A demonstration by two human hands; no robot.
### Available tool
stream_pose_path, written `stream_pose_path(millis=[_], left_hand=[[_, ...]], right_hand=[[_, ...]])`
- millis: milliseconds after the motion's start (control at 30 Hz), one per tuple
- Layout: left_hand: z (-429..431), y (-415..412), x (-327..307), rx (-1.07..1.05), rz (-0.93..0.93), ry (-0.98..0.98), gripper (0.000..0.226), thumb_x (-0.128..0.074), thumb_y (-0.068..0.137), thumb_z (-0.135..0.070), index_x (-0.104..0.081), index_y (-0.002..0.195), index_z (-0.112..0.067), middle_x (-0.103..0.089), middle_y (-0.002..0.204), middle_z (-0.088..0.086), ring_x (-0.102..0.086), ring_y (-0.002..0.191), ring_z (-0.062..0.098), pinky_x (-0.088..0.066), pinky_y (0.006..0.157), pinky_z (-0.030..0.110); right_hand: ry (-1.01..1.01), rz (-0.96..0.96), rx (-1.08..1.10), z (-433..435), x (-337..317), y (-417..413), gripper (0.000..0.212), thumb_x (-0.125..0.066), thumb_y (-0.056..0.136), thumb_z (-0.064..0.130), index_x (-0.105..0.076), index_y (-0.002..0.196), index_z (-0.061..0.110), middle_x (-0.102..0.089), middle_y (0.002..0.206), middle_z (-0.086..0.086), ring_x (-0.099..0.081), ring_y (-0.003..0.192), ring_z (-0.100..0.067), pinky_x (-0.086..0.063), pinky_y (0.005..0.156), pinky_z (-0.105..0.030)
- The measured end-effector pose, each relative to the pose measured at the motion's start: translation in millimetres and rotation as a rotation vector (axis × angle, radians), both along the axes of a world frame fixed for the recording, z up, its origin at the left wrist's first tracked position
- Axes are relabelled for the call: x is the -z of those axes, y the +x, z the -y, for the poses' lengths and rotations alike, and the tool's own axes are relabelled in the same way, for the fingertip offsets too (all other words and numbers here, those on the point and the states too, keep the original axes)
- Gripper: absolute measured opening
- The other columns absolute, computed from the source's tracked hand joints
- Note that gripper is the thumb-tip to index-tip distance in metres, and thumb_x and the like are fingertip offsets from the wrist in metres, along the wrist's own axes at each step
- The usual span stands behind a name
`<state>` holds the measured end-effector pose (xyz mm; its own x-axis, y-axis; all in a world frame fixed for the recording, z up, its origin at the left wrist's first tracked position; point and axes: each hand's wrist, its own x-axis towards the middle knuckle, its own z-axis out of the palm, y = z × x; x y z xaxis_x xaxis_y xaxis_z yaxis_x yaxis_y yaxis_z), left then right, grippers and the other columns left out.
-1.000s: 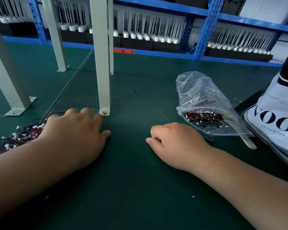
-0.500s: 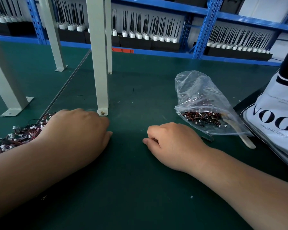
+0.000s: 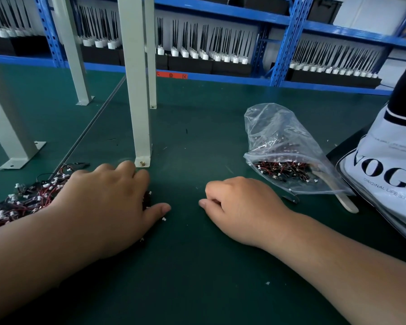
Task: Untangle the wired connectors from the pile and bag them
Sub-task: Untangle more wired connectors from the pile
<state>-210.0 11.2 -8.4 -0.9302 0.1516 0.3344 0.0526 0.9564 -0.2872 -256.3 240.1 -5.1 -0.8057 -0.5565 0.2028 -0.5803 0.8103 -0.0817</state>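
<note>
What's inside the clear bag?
Inside the bag: a heap of red-and-black wired connectors with white plugs. Whether the wooden stick lies inside or underneath cannot be told.

Glossy clear plastic bag [image 3: 281, 137], matt green mat [image 3: 197, 266], seemingly painted metal post [image 3: 136, 90].

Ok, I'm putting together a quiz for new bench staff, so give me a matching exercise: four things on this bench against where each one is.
Things:
1 pile
2 clear bag
3 stick
4 post

Places:
a bolted to the mat, just beyond the left hand
b one end sticking out past the clear bag
c far left, beside the left hand
d right of the right hand, connectors inside

Pairs: 1-c; 2-d; 3-b; 4-a
</note>
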Motion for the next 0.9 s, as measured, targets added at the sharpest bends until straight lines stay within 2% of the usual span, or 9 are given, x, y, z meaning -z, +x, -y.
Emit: stream_pose_path(millis=[133, 233, 367, 500, 600, 700, 800, 900], left_hand=[[0.1, -2.2, -1.1, 0.095, 0.006, 0.032, 0.06, -0.004, 0.081, -0.08, -0.041, 0.086, -0.032, -0.048, 0.088, -0.01, -0.059, 0.086, 0.018, -0.048, 0.07, 0.034], [-2.4, -3.1, -2.6, 0.2, 0.032, 0.045, 0.05, -0.011, 0.084, -0.069, -0.043, 0.079, -0.031, -0.05, 0.078, -0.01, -0.061, 0.075, 0.017, -0.048, 0.066, 0.034], [-2.0, -4.9, -4.9, 0.279, 0.061, 0.062, 0.037, -0.027, 0.089, -0.06, -0.046, 0.078, -0.03, -0.049, 0.074, -0.01, -0.061, 0.072, 0.017, -0.045, 0.064, 0.033], [-1.3, -5.8, -7.3, 0.318, 0.033, 0.03, 0.04, -0.025, 0.089, -0.055, -0.051, 0.074, -0.029, -0.051, 0.07, -0.01, -0.06, 0.065, 0.018, -0.046, 0.059, 0.033], [-1.5, -6.0, -8.9, 0.322, 0.018, 0.057, 0.043, -0.023, 0.088, -0.055, -0.053, 0.074, -0.029, -0.051, 0.069, -0.01, -0.06, 0.066, 0.017, -0.046, 0.06, 0.032], [-1.8, -6.7, -8.5, 0.334, 0.01, 0.095, 0.046, -0.017, 0.088, -0.057, -0.054, 0.078, -0.03, -0.052, 0.073, -0.011, -0.06, 0.072, 0.015, -0.045, 0.063, 0.032], [-3.8, -6.5, -8.4, 0.358, 0.008, 0.107, 0.043, -0.022, 0.089, -0.055, -0.054, 0.077, -0.03, -0.053, 0.073, -0.011, -0.061, 0.07, 0.016, -0.048, 0.061, 0.032], [-5.2, -5.3, -8.8, 0.399, -0.013, 0.114, 0.039, -0.027, 0.09, -0.052, -0.055, 0.077, -0.029, -0.053, 0.072, -0.01, -0.06, 0.067, 0.017, -0.048, 0.06, 0.034]], right_hand=[[-0.006, -0.006, -0.004, -0.2, 0.9, 0.4, 0.04, -0.047, 0.098, 0.045, -0.039, 0.068, 0.019, -0.046, 0.06, 0.006, -0.045, 0.056, -0.014, -0.03, 0.049, -0.029], [-0.009, -0.01, -0.008, -0.2, 1.4, 0.1, 0.041, -0.047, 0.098, 0.045, -0.038, 0.068, 0.02, -0.046, 0.061, 0.006, -0.046, 0.056, -0.014, -0.031, 0.049, -0.03], [-0.017, -0.009, -0.005, -0.3, 1.7, 0.0, 0.04, -0.047, 0.098, 0.046, -0.039, 0.069, 0.019, -0.046, 0.061, 0.006, -0.048, 0.058, -0.017, -0.029, 0.049, -0.03], [-0.051, -0.01, -0.003, -0.1, 1.8, 1.0, 0.038, -0.048, 0.097, 0.049, -0.04, 0.072, 0.021, -0.047, 0.065, 0.006, -0.048, 0.063, -0.018, -0.03, 0.05, -0.03], [-0.118, -0.016, -0.034, 0.6, 0.6, 2.8, 0.027, -0.05, 0.096, 0.048, -0.051, 0.083, 0.025, -0.051, 0.077, 0.008, -0.051, 0.072, -0.016, -0.04, 0.058, -0.032], [-0.188, 0.023, -0.11, 1.6, -1.6, 4.5, 0.017, -0.055, 0.094, 0.041, -0.064, 0.102, 0.029, -0.053, 0.089, 0.015, -0.05, 0.088, -0.011, -0.045, 0.076, -0.032], [-0.171, 0.087, -0.183, 3.7, -2.3, 7.5, 0.039, -0.058, 0.087, 0.049, -0.065, 0.119, 0.028, -0.055, 0.105, 0.015, -0.047, 0.101, -0.011, -0.043, 0.092, -0.032], [-0.131, 0.117, -0.202, 6.0, -2.6, 10.2, 0.057, -0.052, 0.081, 0.066, -0.062, 0.125, 0.031, -0.051, 0.111, 0.017, -0.043, 0.105, -0.008, -0.04, 0.098, -0.035]])
